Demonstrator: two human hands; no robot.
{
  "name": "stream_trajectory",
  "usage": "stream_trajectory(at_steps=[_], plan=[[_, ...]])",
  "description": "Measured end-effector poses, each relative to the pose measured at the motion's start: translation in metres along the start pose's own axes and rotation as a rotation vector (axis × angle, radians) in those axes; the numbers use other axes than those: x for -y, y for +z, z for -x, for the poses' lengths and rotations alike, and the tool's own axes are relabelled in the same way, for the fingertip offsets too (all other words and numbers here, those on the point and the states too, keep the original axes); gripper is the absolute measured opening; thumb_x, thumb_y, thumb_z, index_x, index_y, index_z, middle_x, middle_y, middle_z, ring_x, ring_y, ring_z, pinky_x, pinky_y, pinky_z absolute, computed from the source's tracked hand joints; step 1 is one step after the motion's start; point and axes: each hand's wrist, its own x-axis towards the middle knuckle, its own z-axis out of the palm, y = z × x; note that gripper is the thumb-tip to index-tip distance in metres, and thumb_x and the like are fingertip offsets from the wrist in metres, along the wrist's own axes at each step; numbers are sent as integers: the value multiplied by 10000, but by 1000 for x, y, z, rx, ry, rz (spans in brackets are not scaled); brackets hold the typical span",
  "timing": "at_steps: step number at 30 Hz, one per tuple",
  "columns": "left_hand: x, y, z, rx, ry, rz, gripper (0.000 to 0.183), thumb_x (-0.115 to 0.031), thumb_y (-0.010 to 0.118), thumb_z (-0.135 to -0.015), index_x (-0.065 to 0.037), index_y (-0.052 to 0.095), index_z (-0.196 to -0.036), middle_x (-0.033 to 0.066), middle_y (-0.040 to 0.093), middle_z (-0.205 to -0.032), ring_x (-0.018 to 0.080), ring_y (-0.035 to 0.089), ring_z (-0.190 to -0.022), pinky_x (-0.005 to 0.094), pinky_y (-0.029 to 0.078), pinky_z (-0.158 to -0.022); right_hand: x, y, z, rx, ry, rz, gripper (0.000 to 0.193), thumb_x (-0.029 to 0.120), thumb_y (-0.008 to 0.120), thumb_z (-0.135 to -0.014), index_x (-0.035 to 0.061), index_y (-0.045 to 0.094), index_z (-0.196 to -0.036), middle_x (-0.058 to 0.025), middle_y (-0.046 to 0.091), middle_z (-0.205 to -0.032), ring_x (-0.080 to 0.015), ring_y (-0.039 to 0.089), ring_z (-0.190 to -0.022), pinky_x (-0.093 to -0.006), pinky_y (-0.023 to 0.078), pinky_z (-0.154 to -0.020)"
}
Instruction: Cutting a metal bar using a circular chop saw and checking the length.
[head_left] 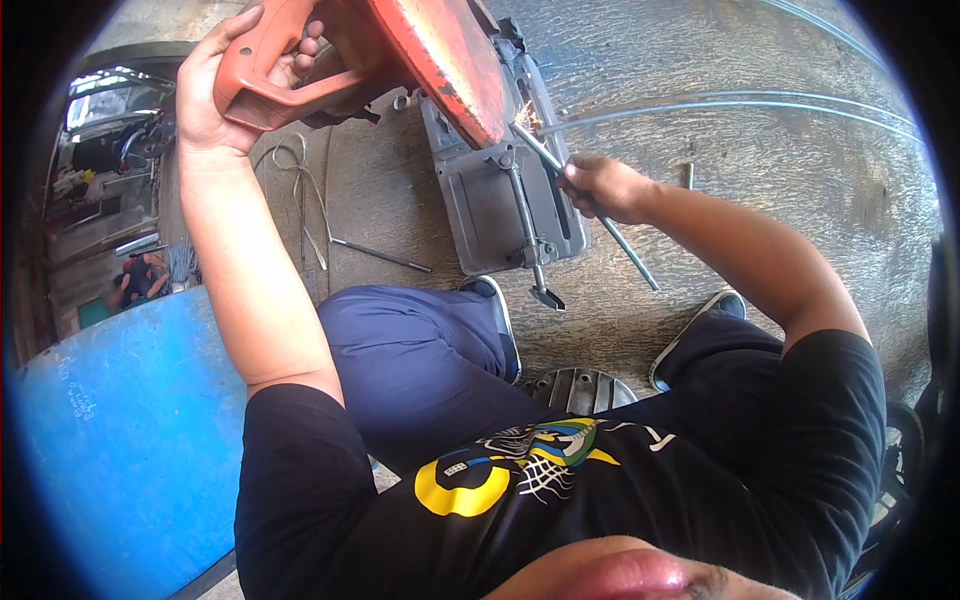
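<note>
My left hand (207, 105) is closed around the orange handle of a chop saw (445, 60), at the upper left. The saw's worn orange guard is lowered over its grey metal base (485, 205); the disc itself is hidden. Small sparks (527, 112) show beside the guard's lower edge. My right hand (608, 188) grips a thin grey metal rod (627, 248), which slants from the sparks down to the right. A clamp screw (522, 205) with a crank handle (546, 298) runs along the base.
Long thin metal rods (740, 103) extend to the right. A blue drum (140, 430) stands at the lower left. On the floor lie a looped cord (297, 165), a dark rod (385, 257) and a short piece (689, 176). My shoes (500, 325) flank a ribbed round metal part (577, 390).
</note>
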Motion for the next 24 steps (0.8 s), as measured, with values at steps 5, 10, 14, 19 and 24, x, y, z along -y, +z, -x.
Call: stream_trajectory(at_steps=[5, 10, 14, 19, 24], plan=[[-1, 1, 1, -119, -6, -26, 485, -207, 410, -942, 134, 403, -1286, 326, 530, -1142, 340, 583, -961, 375, 490, -843, 3, 4, -3, -59, -29, 4, 202, 229, 467, -984, 42, 474, -909, -28, 438, -703, -125, 415, -587, -282, 380, -534], [0, 3, 2, -83, 12, -30, 483, -207, 413, -941, 123, 406, -1292, 316, 539, -1137, 336, 588, -960, 367, 498, -842, 12, 12, 5, -108, -43, 25, 163, 175, 503, -967, 47, 444, -884, -31, 451, -682, -120, 430, -571, -282, 382, -506], [0, 2, 1, -89, 6, -28, 477, -209, 413, -941, 118, 412, -1288, 311, 542, -1134, 334, 587, -962, 362, 499, -833, 8, 4, 1, -144, -75, 55, 192, 207, 464, -986, 38, 466, -894, -34, 477, -691, -110, 455, -582, -281, 389, -500], [1, 2, 1, -25, 16, -38, 479, -216, 420, -941, 117, 414, -1286, 303, 552, -1126, 325, 593, -941, 368, 504, -835, 10, 6, 1, -119, -74, 139, 314, 283, 386, -1011, 9, 535, -974, -31, 502, -710, -110, 460, -577, -264, 401, -526], [2, 6, 2, -187, 32, -97, 479, -217, 422, -937, 114, 418, -1283, 288, 564, -1108, 308, 598, -917, 361, 509, -837, 7, 8, -2, -105, -58, 69, 300, 279, 400, -1006, 18, 539, -957, -28, 495, -698, -115, 447, -575, -259, 402, -540]])
